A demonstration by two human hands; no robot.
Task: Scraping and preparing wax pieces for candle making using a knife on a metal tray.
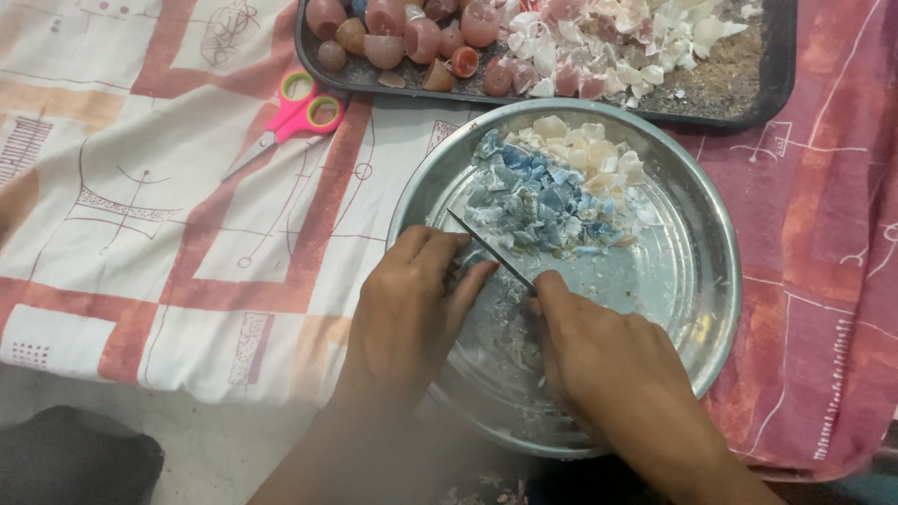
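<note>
Both hands are working inside the steel plate: right hand gripping a thin blade, left hand pinching brittle, light blue shell fragments near the plate's centre.

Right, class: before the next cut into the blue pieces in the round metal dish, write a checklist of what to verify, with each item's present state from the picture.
1. Blade control: right hand grips the knife, forefinger along its back. Ok.
2. Fingers away from the edge: left hand has fingertips right beside the blade. Not ok.
3. Piece pinned firmly: hidden under the left fingers. Cannot tell.
4. Metal dish steady: it sits flat on the patterned cloth, near edge over the cloth's border. Cannot tell.
5. Piles kept apart: blue pieces touch the cream pieces. Not ok.
6. Scissors out of the way: lying on the cloth, apart from the dish. Ok.
</note>
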